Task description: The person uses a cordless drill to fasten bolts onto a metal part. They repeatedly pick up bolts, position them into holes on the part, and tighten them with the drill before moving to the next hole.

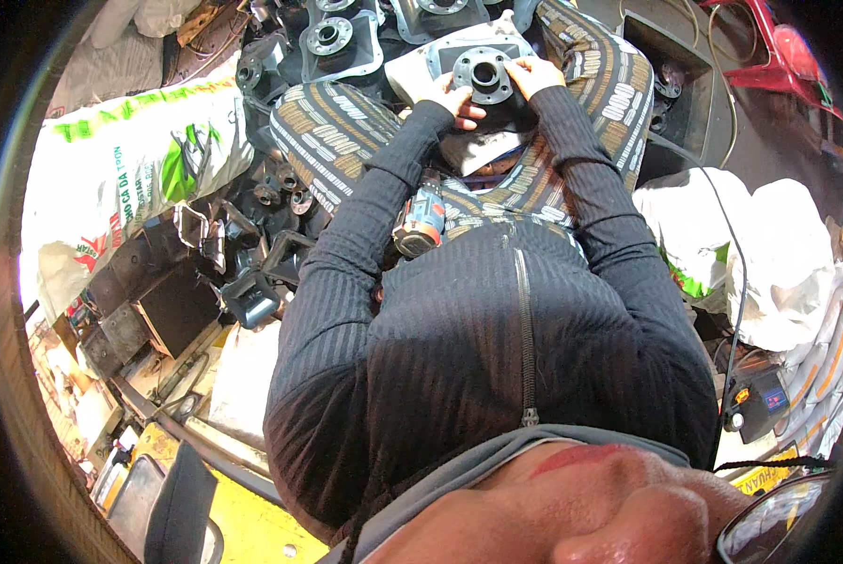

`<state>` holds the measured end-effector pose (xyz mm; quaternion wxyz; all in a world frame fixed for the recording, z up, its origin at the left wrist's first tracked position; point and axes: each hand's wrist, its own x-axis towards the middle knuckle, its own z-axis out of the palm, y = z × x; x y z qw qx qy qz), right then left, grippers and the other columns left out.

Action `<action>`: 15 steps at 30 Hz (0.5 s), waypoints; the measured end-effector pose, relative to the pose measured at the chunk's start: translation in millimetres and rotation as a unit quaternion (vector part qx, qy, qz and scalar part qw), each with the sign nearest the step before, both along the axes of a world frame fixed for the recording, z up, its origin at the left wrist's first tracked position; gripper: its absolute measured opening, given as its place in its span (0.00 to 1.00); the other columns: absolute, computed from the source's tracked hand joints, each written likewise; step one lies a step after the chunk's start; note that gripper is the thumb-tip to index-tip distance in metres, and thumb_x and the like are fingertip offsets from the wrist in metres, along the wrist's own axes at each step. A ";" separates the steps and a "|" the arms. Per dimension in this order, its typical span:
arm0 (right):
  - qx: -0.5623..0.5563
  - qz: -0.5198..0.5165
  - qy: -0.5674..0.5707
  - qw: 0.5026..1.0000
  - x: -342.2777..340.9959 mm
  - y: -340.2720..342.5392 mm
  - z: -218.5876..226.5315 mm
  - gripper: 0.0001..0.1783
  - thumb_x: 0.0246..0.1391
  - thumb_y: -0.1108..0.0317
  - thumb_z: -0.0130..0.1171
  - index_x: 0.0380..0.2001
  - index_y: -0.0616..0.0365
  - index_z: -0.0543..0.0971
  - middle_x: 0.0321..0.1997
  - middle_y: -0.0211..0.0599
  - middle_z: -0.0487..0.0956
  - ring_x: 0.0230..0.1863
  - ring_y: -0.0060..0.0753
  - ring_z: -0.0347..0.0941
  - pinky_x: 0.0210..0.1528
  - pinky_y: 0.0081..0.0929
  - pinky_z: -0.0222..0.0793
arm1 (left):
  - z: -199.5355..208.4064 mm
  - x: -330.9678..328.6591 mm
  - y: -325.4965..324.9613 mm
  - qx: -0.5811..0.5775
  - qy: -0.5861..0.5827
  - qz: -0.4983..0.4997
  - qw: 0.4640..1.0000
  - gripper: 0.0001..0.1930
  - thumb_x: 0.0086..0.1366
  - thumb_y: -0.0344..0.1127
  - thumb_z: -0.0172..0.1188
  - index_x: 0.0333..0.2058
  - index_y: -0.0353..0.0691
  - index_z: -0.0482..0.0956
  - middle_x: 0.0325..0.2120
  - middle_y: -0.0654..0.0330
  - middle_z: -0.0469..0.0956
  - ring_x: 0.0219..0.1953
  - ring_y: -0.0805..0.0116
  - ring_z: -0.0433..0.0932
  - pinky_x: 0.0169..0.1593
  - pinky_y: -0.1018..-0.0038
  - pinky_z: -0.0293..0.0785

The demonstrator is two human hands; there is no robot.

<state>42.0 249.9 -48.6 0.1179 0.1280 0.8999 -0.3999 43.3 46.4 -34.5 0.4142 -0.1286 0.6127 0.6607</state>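
Observation:
Between my knees I hold a dark grey flanged metal part (485, 77). Its round flange has a central hole and a ring of smaller holes, with a squarish plate behind it. My left hand (452, 101) grips the flange's left side, fingers curled. On the right side, my right hand (534, 77) has its thumb and fingers closed on the edge. White cloth or sacking (412, 73) lies under and around the part, across my lap. A teal and orange power tool (421, 224) rests by my left forearm, partly hidden by the sleeve.
Similar flanged parts (329, 38) lie beyond my knees, and more dark metal pieces (252, 299) are heaped at the left. A large white printed sack (135, 174) stands far left. White bags (769, 249) sit at the right, where a black cable (743, 273) hangs.

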 end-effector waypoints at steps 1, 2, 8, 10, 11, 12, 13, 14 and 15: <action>0.005 0.005 0.012 1.000 -1.8 0.6 -0.5 0.23 0.47 0.47 0.54 0.37 0.54 0.79 0.34 0.42 0.79 0.37 0.37 0.76 0.41 0.29 0.69 | -2.6 -0.8 2.4 -0.006 -0.018 0.021 1.000 0.35 0.60 0.33 0.52 0.61 0.40 0.41 0.44 0.46 0.68 0.33 0.55 0.79 0.27 0.63 0.79; 0.005 0.006 0.027 1.000 -0.7 0.1 -1.8 0.23 0.47 0.47 0.54 0.37 0.54 0.79 0.34 0.42 0.79 0.37 0.37 0.76 0.41 0.29 0.69 | -3.8 0.2 3.5 -0.006 -0.033 0.040 0.999 0.36 0.60 0.33 0.54 0.61 0.40 0.41 0.44 0.46 0.68 0.33 0.55 0.79 0.27 0.63 0.79; 0.007 -0.010 0.067 0.998 -0.5 4.7 -7.5 0.23 0.48 0.48 0.54 0.38 0.56 0.79 0.25 0.39 0.78 0.26 0.33 0.75 0.30 0.26 0.70 | 63.5 17.7 -35.7 -0.268 0.236 -0.160 0.920 0.35 0.56 0.36 0.60 0.59 0.38 0.53 0.38 0.50 0.74 0.32 0.70 0.78 0.29 0.75 0.75; -0.127 -0.004 0.177 0.976 -4.1 14.4 -2.2 0.22 0.49 0.51 0.55 0.38 0.57 0.78 0.18 0.32 0.72 0.19 0.26 0.67 0.19 0.22 0.63 | 115.5 47.7 -83.2 -0.211 0.416 -0.126 0.875 0.29 0.54 0.35 0.58 0.55 0.36 0.62 0.35 0.52 0.76 0.32 0.66 0.77 0.38 0.73 0.73; -0.374 -0.100 0.039 0.921 -0.4 20.3 2.4 0.19 0.51 0.55 0.53 0.39 0.58 0.77 0.16 0.28 0.66 0.15 0.20 0.59 0.13 0.20 0.54 | 140.0 60.6 -108.4 -0.195 0.546 -0.216 0.786 0.31 0.51 0.34 0.59 0.55 0.37 0.62 0.36 0.50 0.75 0.33 0.65 0.76 0.38 0.74 0.73; -0.578 -0.230 -0.100 0.776 2.6 26.6 8.4 0.17 0.53 0.58 0.52 0.40 0.59 0.76 0.14 0.23 0.60 0.11 0.15 0.51 0.07 0.18 0.45 | 159.1 80.7 -127.0 -0.215 0.387 -0.318 0.838 0.32 0.49 0.34 0.60 0.55 0.37 0.62 0.38 0.50 0.73 0.35 0.62 0.76 0.40 0.72 0.73; -0.683 -0.180 -0.077 0.704 6.9 30.7 14.5 0.17 0.54 0.65 0.49 0.44 0.63 0.73 0.20 0.26 0.65 0.15 0.16 0.57 0.10 0.16 0.50 | 172.8 103.3 -139.0 -0.251 0.221 -0.398 0.854 0.33 0.47 0.34 0.60 0.55 0.37 0.62 0.40 0.49 0.72 0.37 0.60 0.75 0.41 0.71 0.72; -0.694 -0.130 -0.062 0.705 13.5 33.9 21.0 0.17 0.56 0.67 0.47 0.46 0.64 0.71 0.30 0.33 0.69 0.26 0.23 0.64 0.21 0.17 0.59 | 176.0 126.8 -139.8 -0.264 0.324 -0.389 0.821 0.34 0.46 0.35 0.61 0.55 0.37 0.62 0.41 0.49 0.71 0.39 0.57 0.74 0.42 0.69 0.72; -0.695 -0.134 -0.064 0.703 16.8 32.1 26.4 0.18 0.56 0.67 0.45 0.48 0.65 0.70 0.36 0.39 0.70 0.33 0.28 0.67 0.29 0.20 0.64 | 171.4 145.7 -131.9 -0.313 0.385 -0.404 0.769 0.35 0.45 0.37 0.61 0.54 0.37 0.61 0.42 0.50 0.70 0.41 0.55 0.73 0.44 0.67 0.71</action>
